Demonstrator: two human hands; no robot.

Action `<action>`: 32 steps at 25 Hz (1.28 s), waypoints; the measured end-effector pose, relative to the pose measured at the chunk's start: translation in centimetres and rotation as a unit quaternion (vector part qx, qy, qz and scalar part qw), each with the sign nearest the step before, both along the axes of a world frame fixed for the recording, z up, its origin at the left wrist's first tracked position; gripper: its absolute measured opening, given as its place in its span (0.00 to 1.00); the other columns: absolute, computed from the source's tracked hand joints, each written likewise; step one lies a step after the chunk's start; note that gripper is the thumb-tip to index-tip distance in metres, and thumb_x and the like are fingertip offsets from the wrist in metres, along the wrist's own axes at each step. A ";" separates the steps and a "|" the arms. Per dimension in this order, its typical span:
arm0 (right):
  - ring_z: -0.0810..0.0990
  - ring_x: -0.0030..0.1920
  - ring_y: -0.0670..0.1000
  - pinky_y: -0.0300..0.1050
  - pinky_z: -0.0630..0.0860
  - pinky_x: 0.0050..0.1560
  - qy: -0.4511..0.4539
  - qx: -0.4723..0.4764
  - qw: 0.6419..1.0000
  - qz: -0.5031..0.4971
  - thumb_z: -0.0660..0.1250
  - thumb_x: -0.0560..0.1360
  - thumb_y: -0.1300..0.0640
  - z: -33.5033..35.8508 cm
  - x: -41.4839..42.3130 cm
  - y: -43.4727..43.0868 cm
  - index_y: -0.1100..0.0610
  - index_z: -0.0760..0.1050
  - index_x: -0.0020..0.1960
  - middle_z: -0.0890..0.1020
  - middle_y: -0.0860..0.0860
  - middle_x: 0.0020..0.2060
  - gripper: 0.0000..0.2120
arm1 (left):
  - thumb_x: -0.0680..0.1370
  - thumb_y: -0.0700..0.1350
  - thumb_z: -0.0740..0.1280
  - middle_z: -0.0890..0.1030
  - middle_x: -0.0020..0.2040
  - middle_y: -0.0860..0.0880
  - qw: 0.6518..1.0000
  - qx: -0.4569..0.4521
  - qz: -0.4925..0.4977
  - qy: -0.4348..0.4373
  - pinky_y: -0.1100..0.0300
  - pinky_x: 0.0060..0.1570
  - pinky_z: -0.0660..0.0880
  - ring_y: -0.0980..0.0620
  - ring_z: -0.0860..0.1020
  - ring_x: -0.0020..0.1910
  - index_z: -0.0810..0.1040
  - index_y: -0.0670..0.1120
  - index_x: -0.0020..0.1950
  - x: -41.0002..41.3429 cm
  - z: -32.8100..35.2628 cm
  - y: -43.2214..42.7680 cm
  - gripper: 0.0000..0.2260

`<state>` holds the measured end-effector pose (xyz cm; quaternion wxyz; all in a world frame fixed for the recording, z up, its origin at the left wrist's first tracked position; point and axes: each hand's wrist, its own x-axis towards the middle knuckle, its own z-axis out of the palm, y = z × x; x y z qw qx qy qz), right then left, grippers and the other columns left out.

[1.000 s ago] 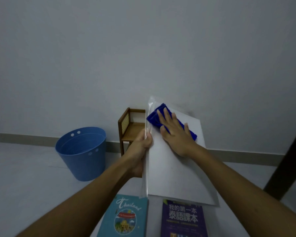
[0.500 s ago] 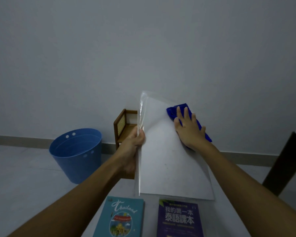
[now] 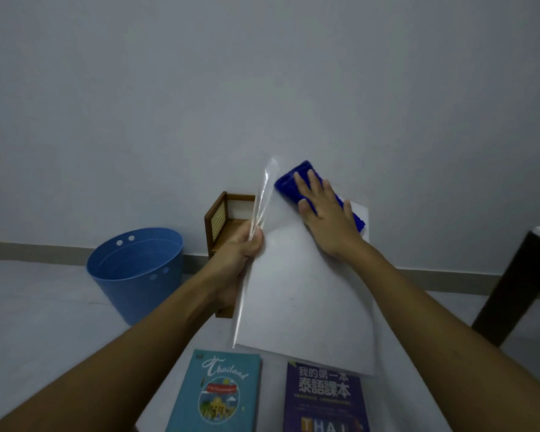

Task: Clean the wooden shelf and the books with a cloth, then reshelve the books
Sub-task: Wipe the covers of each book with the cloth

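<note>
My left hand grips the left edge of a thin white book in a clear plastic cover, held up tilted in front of me. My right hand lies flat on a folded blue cloth, pressing it against the book's upper part. A small wooden shelf stands on the floor by the wall, mostly hidden behind the book and my left hand. On the white surface below lie a teal Thailand book and a purple Thai language book.
A blue plastic bucket stands on the floor left of the shelf. A dark table leg is at the right edge. A plain wall with a skirting strip runs behind.
My right hand slid the blue cloth from the book's top left to its top right and back toward the top left. The book shifted slightly in my left hand.
</note>
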<state>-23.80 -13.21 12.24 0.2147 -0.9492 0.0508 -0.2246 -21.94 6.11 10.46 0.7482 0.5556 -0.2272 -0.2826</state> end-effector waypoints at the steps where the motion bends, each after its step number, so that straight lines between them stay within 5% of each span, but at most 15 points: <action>1: 0.41 0.77 0.47 0.61 0.40 0.73 0.005 0.015 0.999 -0.036 0.44 0.82 0.45 -0.3 -0.1 -1.0 0.37 0.43 0.75 0.43 0.41 0.77 0.23 | 0.80 0.41 0.57 0.75 0.44 0.46 1.000 0.007 0.021 -0.016 0.58 0.41 0.76 0.51 0.75 0.40 0.73 0.47 0.55 0.1 0.2 0.2 0.08; 6: 0.45 0.77 0.52 0.63 0.45 0.74 0.028 0.146 0.986 -0.070 0.44 0.82 0.44 -1.1 -1.0 -3.3 0.42 0.43 0.77 0.42 0.46 0.77 0.24 | 0.80 0.40 0.56 0.69 0.40 0.48 0.996 0.002 0.090 -0.028 0.62 0.33 0.72 0.53 0.69 0.35 0.72 0.50 0.44 1.2 0.7 1.5 0.09; 11: 0.39 0.77 0.50 0.62 0.37 0.73 0.058 -0.017 0.998 0.020 0.45 0.83 0.46 -0.9 -0.9 1.3 0.40 0.44 0.76 0.42 0.43 0.77 0.23 | 0.80 0.41 0.57 0.74 0.42 0.47 0.995 -0.033 0.089 0.010 0.56 0.34 0.76 0.51 0.76 0.36 0.71 0.50 0.45 1.7 0.2 1.3 0.07; 15: 0.38 0.76 0.45 0.60 0.32 0.73 0.071 -0.039 0.983 0.165 0.44 0.80 0.43 -2.5 -2.2 5.1 0.38 0.46 0.75 0.43 0.39 0.76 0.23 | 0.81 0.43 0.56 0.80 0.42 0.47 0.987 -0.088 0.122 0.058 0.55 0.35 0.79 0.52 0.82 0.37 0.71 0.46 0.54 1.7 -0.1 1.2 0.05; 18: 0.37 0.75 0.40 0.54 0.30 0.72 0.062 -0.043 0.964 0.257 0.45 0.78 0.40 -4.2 -3.8 5.9 0.35 0.48 0.72 0.46 0.34 0.74 0.22 | 0.82 0.43 0.55 0.76 0.36 0.48 0.976 -0.097 0.169 0.102 0.59 0.27 0.77 0.54 0.79 0.29 0.69 0.47 0.42 1.8 0.1 1.9 0.10; 20: 0.39 0.75 0.38 0.52 0.30 0.72 0.053 -0.026 0.956 0.288 0.46 0.78 0.38 -5.0 -4.5 5.3 0.34 0.52 0.71 0.49 0.33 0.74 0.21 | 0.82 0.42 0.55 0.72 0.39 0.50 0.971 -0.084 0.202 0.100 0.59 0.27 0.76 0.52 0.75 0.33 0.68 0.49 0.40 2.2 0.1 2.4 0.11; 27: 0.40 0.76 0.48 0.66 0.38 0.73 0.102 0.172 0.973 0.114 0.44 0.82 0.45 -4.2 -4.2 1.3 0.26 0.48 0.61 0.45 0.33 0.69 0.14 | 0.81 0.40 0.58 0.73 0.41 0.47 0.971 -0.056 0.220 0.071 0.58 0.30 0.78 0.51 0.75 0.37 0.70 0.49 0.44 2.3 0.4 1.7 0.08; 32: 0.34 0.75 0.44 0.59 0.28 0.71 0.079 0.017 0.971 0.225 0.41 0.76 0.35 -5.1 -5.2 5.6 0.30 0.43 0.68 0.41 0.32 0.72 0.21 | 0.81 0.42 0.56 0.69 0.43 0.48 0.959 -0.072 0.255 0.103 0.58 0.32 0.76 0.52 0.70 0.38 0.70 0.50 0.47 2.4 0.0 0.8 0.06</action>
